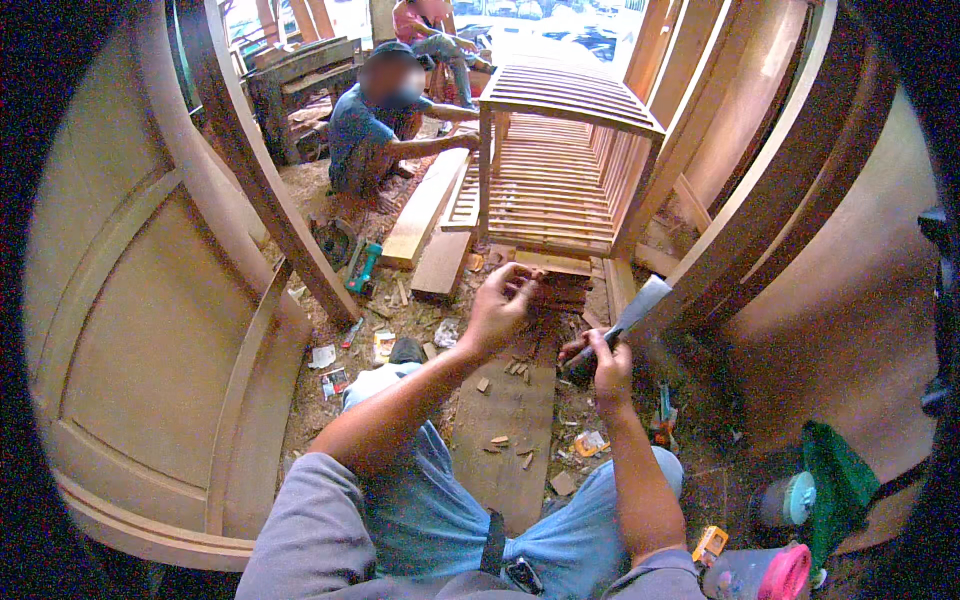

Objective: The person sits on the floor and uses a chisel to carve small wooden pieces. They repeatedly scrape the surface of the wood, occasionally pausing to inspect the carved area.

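Right of centre, above floor, flat grey blade was gripped in right hand; long axis was slanted from near left to far right, broad end turned away from left hand. Left hand was held apart, left of blade, fingers curled toward thumb; whether small piece was pinched could not be told. Dark wood stack was seen between hands, slightly far. Long board was laid below, running near to far.
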